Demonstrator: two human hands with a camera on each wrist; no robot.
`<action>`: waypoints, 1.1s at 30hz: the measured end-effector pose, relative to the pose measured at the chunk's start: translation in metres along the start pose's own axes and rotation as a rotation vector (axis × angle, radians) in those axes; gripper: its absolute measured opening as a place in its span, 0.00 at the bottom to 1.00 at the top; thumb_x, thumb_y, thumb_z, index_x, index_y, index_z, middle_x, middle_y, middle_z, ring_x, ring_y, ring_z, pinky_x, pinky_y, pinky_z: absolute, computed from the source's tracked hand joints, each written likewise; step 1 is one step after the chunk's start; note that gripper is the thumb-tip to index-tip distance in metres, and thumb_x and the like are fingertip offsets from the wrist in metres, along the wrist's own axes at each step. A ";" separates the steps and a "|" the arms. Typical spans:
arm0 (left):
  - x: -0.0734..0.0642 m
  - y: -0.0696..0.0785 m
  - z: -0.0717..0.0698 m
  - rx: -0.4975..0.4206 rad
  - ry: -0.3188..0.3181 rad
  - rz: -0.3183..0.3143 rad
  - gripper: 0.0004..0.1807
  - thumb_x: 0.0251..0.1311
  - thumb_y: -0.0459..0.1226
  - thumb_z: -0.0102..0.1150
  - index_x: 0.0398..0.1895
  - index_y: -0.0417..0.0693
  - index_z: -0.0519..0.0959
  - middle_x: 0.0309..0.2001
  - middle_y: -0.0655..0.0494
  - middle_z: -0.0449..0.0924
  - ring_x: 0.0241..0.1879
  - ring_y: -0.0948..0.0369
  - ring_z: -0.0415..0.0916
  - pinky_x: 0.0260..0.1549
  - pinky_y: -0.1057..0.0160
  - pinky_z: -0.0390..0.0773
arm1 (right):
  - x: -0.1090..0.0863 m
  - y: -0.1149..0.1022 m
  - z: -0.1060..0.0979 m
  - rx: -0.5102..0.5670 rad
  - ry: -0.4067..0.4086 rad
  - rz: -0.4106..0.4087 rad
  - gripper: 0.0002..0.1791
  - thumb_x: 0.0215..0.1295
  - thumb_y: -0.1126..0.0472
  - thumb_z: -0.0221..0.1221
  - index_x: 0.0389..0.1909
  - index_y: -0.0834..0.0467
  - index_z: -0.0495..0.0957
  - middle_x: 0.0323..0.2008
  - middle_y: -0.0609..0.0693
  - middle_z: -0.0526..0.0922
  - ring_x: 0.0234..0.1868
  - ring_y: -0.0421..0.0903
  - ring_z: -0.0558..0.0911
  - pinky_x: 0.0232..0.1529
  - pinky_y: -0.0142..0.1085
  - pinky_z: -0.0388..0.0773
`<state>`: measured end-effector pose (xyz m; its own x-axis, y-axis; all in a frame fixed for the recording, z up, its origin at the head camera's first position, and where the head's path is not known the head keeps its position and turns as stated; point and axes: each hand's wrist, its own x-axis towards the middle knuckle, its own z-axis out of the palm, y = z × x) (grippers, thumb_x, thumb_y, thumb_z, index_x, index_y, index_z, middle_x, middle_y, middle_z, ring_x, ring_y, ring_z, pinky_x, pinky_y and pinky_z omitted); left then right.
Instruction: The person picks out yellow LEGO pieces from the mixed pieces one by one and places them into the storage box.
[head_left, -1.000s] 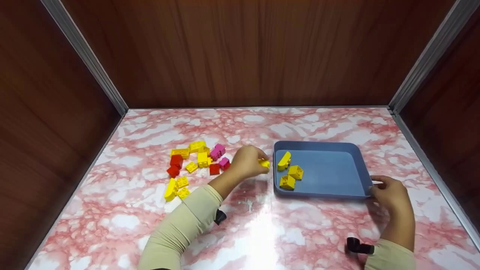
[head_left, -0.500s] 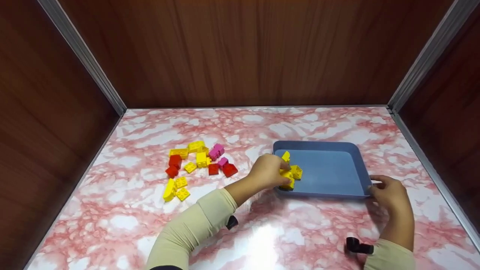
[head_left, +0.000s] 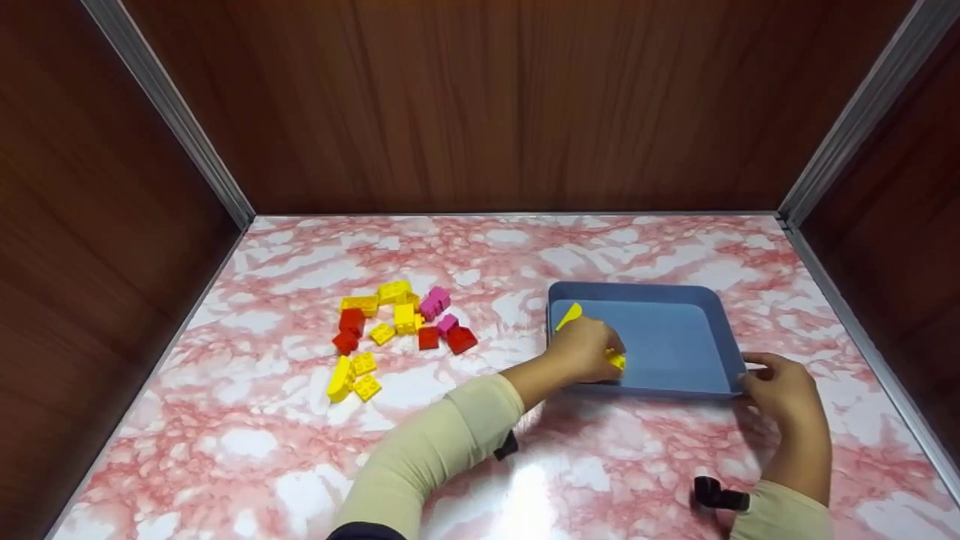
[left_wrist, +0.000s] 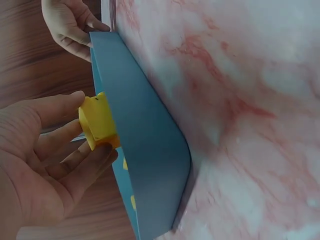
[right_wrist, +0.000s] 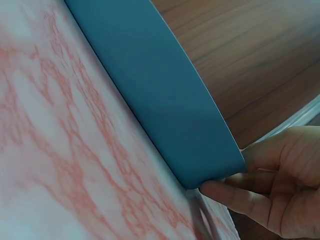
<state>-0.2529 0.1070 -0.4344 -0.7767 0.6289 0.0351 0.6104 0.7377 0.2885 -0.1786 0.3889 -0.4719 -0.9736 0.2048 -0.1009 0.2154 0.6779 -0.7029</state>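
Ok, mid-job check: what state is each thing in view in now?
Left hand, pinching the held yellow block
Right hand, holding the tray at its near right corner
Held yellow block, tilted; floor contact unclear
Tray, open-topped, flat on the table
Curved yellow block, in the tray, partly hidden
Outside yellow blocks, lying on the table
Red blocks, same
Pink blocks, same

Behind the pink-and-white marbled tabletop (head_left: 247, 442) rises a brown back panel (head_left: 517, 105). A left wall (head_left: 97, 210) and a right wall (head_left: 904, 240) flank the tabletop; grey metal strips (head_left: 175, 112) climb from its far corners.
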 end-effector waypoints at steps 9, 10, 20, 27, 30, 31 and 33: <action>0.016 0.010 0.012 0.105 -0.089 -0.021 0.17 0.48 0.50 0.72 0.44 0.62 0.87 0.41 0.67 0.85 0.43 0.63 0.80 0.35 0.66 0.78 | 0.000 0.000 0.000 -0.007 0.012 -0.008 0.26 0.63 0.66 0.54 0.61 0.74 0.69 0.49 0.75 0.78 0.41 0.58 0.84 0.44 0.43 0.72; 0.017 0.011 0.014 0.117 -0.090 -0.023 0.17 0.48 0.50 0.72 0.44 0.63 0.87 0.41 0.67 0.85 0.43 0.63 0.80 0.35 0.66 0.78 | 0.000 0.000 0.000 -0.007 0.013 -0.007 0.26 0.63 0.66 0.54 0.61 0.73 0.69 0.49 0.75 0.78 0.42 0.58 0.83 0.44 0.43 0.72; 0.019 0.012 0.019 0.168 -0.103 -0.040 0.19 0.48 0.52 0.73 0.45 0.67 0.87 0.43 0.70 0.84 0.44 0.64 0.80 0.35 0.66 0.78 | 0.000 0.000 -0.001 -0.007 0.002 0.003 0.27 0.63 0.66 0.53 0.62 0.73 0.68 0.49 0.74 0.78 0.43 0.58 0.83 0.45 0.45 0.72; 0.013 0.006 0.013 0.089 -0.076 -0.057 0.21 0.50 0.53 0.71 0.48 0.63 0.86 0.45 0.68 0.84 0.48 0.65 0.78 0.40 0.68 0.77 | -0.001 0.001 0.000 -0.015 0.006 -0.004 0.27 0.63 0.66 0.54 0.62 0.73 0.68 0.49 0.74 0.78 0.45 0.61 0.82 0.46 0.47 0.71; 0.006 -0.001 0.006 0.055 -0.037 -0.060 0.19 0.52 0.51 0.70 0.48 0.60 0.86 0.45 0.67 0.84 0.48 0.65 0.78 0.43 0.69 0.77 | -0.001 0.000 -0.001 -0.012 -0.003 -0.001 0.27 0.64 0.66 0.53 0.62 0.74 0.67 0.50 0.75 0.77 0.47 0.64 0.80 0.49 0.52 0.71; 0.003 -0.003 0.003 0.043 -0.024 -0.059 0.18 0.53 0.50 0.69 0.47 0.59 0.86 0.44 0.67 0.84 0.48 0.65 0.78 0.44 0.69 0.76 | -0.001 0.000 -0.001 -0.012 -0.006 -0.001 0.27 0.64 0.66 0.53 0.63 0.74 0.67 0.50 0.75 0.76 0.48 0.65 0.80 0.49 0.53 0.70; -0.004 -0.010 -0.002 0.015 0.007 -0.055 0.17 0.53 0.48 0.70 0.47 0.57 0.87 0.43 0.65 0.85 0.47 0.64 0.79 0.43 0.68 0.77 | -0.001 0.000 -0.001 -0.013 -0.008 -0.003 0.27 0.64 0.66 0.53 0.63 0.74 0.66 0.51 0.75 0.76 0.49 0.66 0.79 0.50 0.53 0.70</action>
<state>-0.2563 0.0965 -0.4356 -0.8104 0.5853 0.0260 0.5686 0.7749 0.2761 -0.1775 0.3894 -0.4706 -0.9749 0.1966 -0.1043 0.2129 0.6877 -0.6941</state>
